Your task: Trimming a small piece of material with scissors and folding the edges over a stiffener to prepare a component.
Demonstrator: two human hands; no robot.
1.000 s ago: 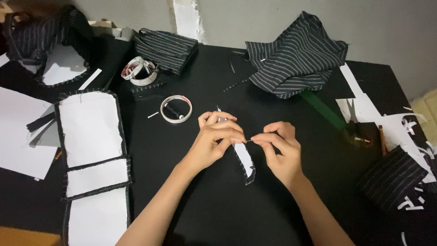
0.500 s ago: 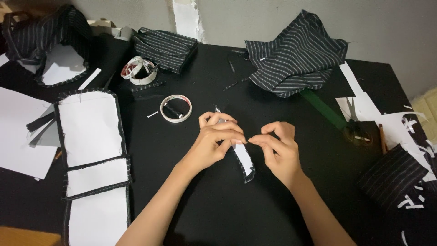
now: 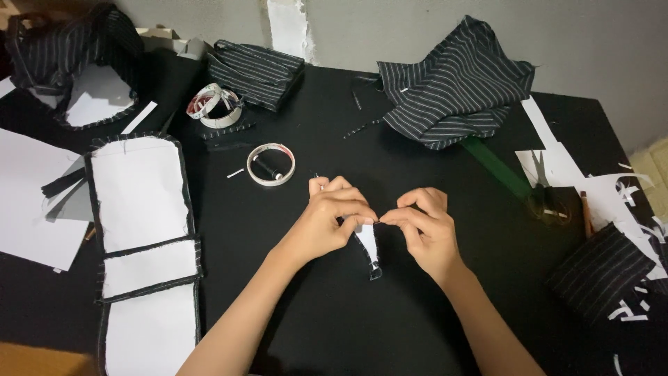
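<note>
Pinched between the fingertips of the left hand and the right hand: a small curved white piece edged in dark striped fabric, gripped at its top end, the rest hanging down toward the black tabletop. Both hands closed on it, thumbs and forefingers meeting just above it. Up and left of that small piece, near the left hand, a white tape ring with a black thread spool inside. Farther up-left, a loose coil of tape. Well left, three white panels bordered in dark cloth. Up-right, a crumpled heap of black pinstriped fabric.
</note>
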